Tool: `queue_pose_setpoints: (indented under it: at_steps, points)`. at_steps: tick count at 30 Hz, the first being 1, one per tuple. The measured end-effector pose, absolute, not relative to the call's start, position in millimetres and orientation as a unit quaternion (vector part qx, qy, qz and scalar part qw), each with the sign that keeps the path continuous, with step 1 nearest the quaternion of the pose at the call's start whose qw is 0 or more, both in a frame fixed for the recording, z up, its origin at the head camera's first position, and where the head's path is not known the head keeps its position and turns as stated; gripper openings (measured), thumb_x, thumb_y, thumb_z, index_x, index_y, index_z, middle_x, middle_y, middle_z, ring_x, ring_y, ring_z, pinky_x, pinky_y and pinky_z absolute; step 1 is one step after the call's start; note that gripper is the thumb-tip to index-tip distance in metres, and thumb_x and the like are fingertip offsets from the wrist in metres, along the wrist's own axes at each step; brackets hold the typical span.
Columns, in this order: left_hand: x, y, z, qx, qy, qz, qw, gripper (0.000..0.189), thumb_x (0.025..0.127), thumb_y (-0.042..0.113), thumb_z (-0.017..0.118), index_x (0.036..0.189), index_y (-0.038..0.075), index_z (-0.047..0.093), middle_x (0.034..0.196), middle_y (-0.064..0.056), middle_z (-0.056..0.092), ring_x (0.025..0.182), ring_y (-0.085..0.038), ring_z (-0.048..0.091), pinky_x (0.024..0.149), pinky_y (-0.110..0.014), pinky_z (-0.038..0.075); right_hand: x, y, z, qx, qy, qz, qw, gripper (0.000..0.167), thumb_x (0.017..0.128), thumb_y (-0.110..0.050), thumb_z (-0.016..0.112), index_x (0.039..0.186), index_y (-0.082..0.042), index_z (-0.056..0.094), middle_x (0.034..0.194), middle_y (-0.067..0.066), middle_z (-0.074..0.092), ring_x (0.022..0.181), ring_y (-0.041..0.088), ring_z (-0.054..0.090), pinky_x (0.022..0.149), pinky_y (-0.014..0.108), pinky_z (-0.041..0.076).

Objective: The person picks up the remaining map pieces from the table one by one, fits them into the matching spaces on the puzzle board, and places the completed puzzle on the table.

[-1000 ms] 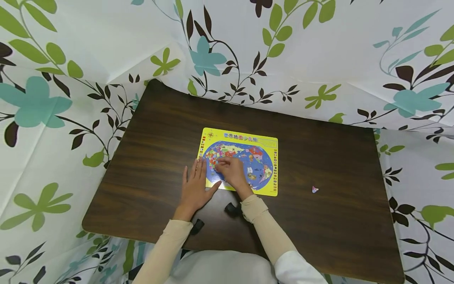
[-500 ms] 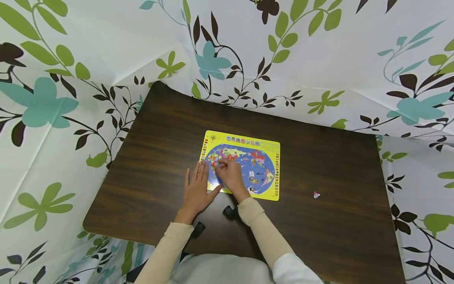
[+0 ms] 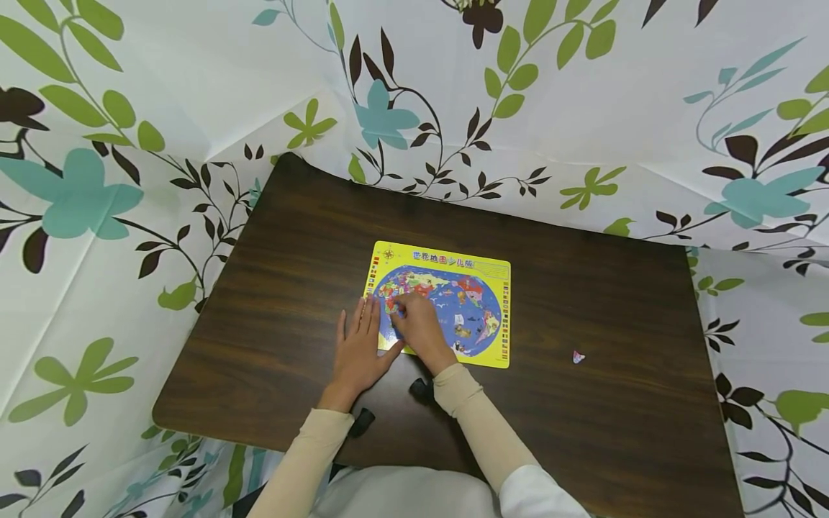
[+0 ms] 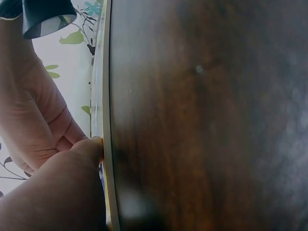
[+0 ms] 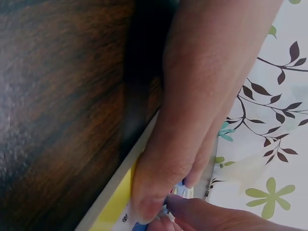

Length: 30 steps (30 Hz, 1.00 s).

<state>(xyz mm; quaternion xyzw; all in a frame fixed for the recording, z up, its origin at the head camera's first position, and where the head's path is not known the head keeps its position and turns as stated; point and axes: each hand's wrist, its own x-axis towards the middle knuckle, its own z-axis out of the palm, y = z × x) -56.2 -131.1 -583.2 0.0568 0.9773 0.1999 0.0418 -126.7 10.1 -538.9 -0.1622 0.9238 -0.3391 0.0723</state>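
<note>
A yellow-bordered world map puzzle (image 3: 476, 262) with a blue ocean field lies flat on the table. My left hand (image 3: 358, 352) rests with straight fingers at its left edge, and the thumb (image 5: 147, 204) presses on the lower border. Over the left part of the map, my right hand (image 3: 419, 327) has its fingers curled and the tips together at the map. A small puzzle piece (image 5: 167, 198), mostly hidden, seems pinched there; only a dark blue bit shows. Another small pink and white piece (image 3: 578, 357) lies alone on the table to the right.
The dark brown wooden table (image 3: 272, 288) carries all of this. A white curtain (image 3: 227, 72) with a leaf and flower print hangs behind it and at both sides. Black camera mounts (image 3: 421, 390) sit at the wrists.
The right hand's fingertips have shifted slightly and turned downward on the map's left part, showing more red beside them. The left hand stays on the board. The head view has shifted slightly.
</note>
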Motion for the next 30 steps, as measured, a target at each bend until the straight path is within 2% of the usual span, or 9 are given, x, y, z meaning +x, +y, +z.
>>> queue_pose_setpoints:
  at_steps: [7,10,13,18,25,30]
  points:
    - [-56.5,-130.7,-582.8,0.056,0.979,0.191,0.05,0.1,0.098,0.067,0.052,0.166,0.007,0.011,0.174,-0.009,0.003,0.16,-0.025,-0.002,0.125,-0.054,-0.008,-127.2,10.3,-539.0,-0.174,0.926,-0.326,0.074,0.025,0.098,-0.01,0.072,0.12,0.001,0.076,0.111,0.015,0.074,0.1,0.027,0.068,0.091,0.043,0.056]
    - [-55.0,-130.6,-583.3,0.059,0.979,0.189,0.041,0.1,0.098,0.066,0.054,0.166,0.006,0.011,0.173,-0.009,0.004,0.16,-0.026,-0.001,0.125,-0.054,-0.007,-125.7,11.4,-539.2,-0.185,0.927,-0.317,0.071,0.026,0.099,-0.012,0.072,0.122,0.0,0.075,0.111,0.015,0.072,0.098,0.027,0.067,0.087,0.041,0.057]
    - [-54.0,-130.4,-583.1,0.062,0.979,0.192,0.024,0.099,0.097,0.063,0.057,0.165,0.005,0.014,0.173,-0.011,0.008,0.16,-0.028,0.003,0.125,-0.056,-0.003,-124.2,12.9,-538.8,-0.193,0.93,-0.306,0.068,0.027,0.1,-0.013,0.07,0.123,0.0,0.074,0.106,0.014,0.066,0.09,0.025,0.065,0.078,0.039,0.057]
    - [-52.5,-130.2,-582.4,0.063,0.978,0.197,0.003,0.099,0.096,0.061,0.06,0.164,0.003,0.02,0.172,-0.013,0.013,0.159,-0.03,0.01,0.125,-0.059,0.003,-123.4,13.5,-539.0,-0.19,0.932,-0.302,0.067,0.03,0.1,-0.012,0.07,0.126,0.003,0.072,0.11,0.016,0.066,0.092,0.026,0.067,0.08,0.04,0.057]
    - [-52.2,-129.6,-584.8,0.062,0.979,0.192,0.006,0.098,0.097,0.065,0.056,0.165,0.005,0.018,0.173,-0.011,0.011,0.16,-0.028,0.007,0.125,-0.057,0.001,-123.7,14.9,-540.7,-0.197,0.934,-0.293,0.052,0.025,0.1,-0.012,0.07,0.12,0.002,0.075,0.108,0.014,0.067,0.096,0.027,0.068,0.085,0.043,0.058]
    - [-51.8,-129.2,-584.5,0.065,0.979,0.195,-0.011,0.098,0.097,0.064,0.057,0.165,0.004,0.021,0.172,-0.013,0.016,0.159,-0.03,0.012,0.125,-0.059,0.005,-123.8,17.5,-543.6,-0.208,0.935,-0.282,0.045,0.027,0.101,-0.015,0.069,0.124,-0.002,0.075,0.106,0.013,0.065,0.092,0.024,0.066,0.079,0.041,0.058]
